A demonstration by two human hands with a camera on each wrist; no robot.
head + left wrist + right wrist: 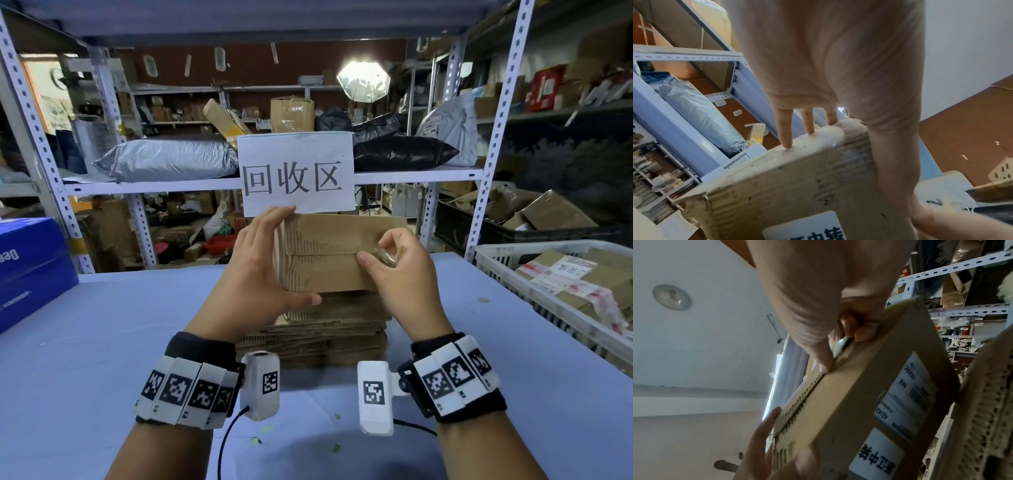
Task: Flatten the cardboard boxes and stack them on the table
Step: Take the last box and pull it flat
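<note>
A small brown cardboard box (pixel 329 253) is held in the air above a stack of flattened cardboard (pixel 325 332) on the blue table (pixel 102 342). My left hand (pixel 263 260) grips the box's left end, fingers over the far edge and thumb underneath. In the left wrist view the fingertips (pixel 786 138) press on the box (pixel 787 186) rim. My right hand (pixel 376 253) pinches a strip of clear tape (pixel 387 257) at the flap seam. The right wrist view shows that hand (pixel 849 331) pulling tape (pixel 842 342) along the seam of the box (pixel 859 402), which carries white labels.
A white plastic basket (pixel 513 253) with taped boxes stands at the right of the table. At the left edge sits a blue carton (pixel 30 267). A paper sign (pixel 296 173) hangs from the metal shelf (pixel 154 186) behind the table.
</note>
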